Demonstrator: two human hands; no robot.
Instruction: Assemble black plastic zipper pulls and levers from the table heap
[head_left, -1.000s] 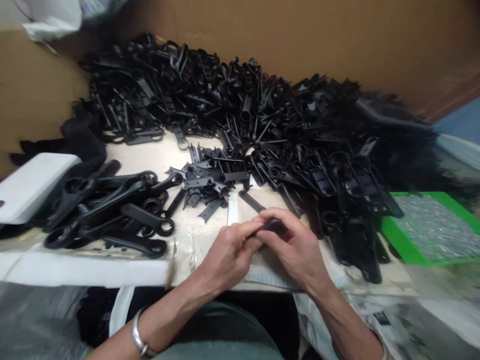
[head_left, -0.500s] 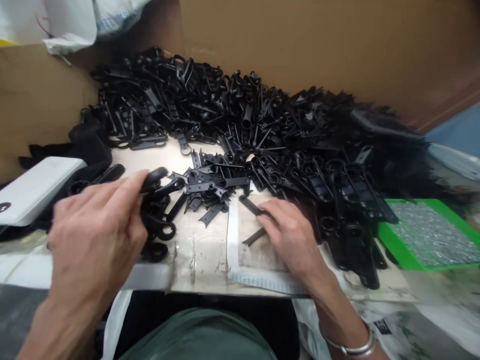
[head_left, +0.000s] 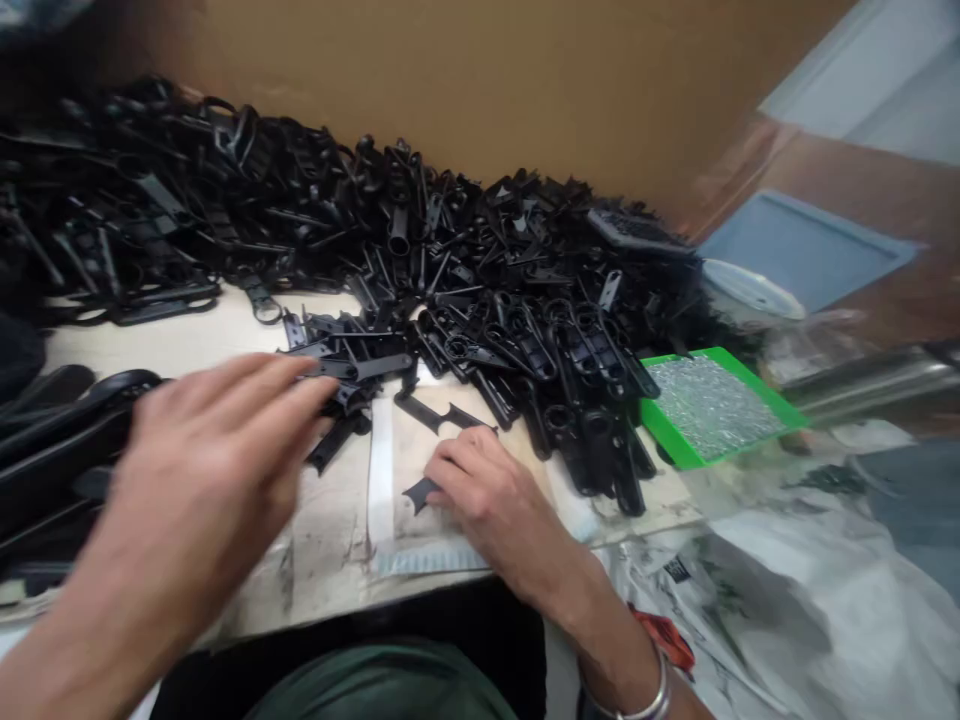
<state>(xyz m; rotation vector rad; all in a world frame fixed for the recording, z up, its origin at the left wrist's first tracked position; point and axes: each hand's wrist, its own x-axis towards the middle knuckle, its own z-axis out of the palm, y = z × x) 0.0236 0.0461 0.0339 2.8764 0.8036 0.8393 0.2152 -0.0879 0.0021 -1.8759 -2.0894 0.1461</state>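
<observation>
My right hand (head_left: 487,485) pinches a flat black plastic strip with a notched end (head_left: 420,493), low over a plastic-covered pad (head_left: 381,470). Just beyond its knuckles, more black strips (head_left: 442,412) lie on the pad. My left hand (head_left: 225,460), smeared by motion, reaches across with its fingers stretched out. Its fingertips are at the edge of a small heap of notched black strips (head_left: 382,366); no object shows in it, though the thumb is hidden. Black ring-ended parts (head_left: 559,415) are packed to the right of the pad.
A large pile of black plastic parts (head_left: 300,200) runs along the cardboard wall (head_left: 465,80). On the right stands a green tray (head_left: 651,420) of small shiny metal pieces (head_left: 712,405), with a blue bin (head_left: 810,250) behind. Long black parts (head_left: 67,440) lie at the left.
The view has turned to the right. My left hand has left the black ringed parts and moved right to the strip heap. My right hand has stayed low over the pad.
</observation>
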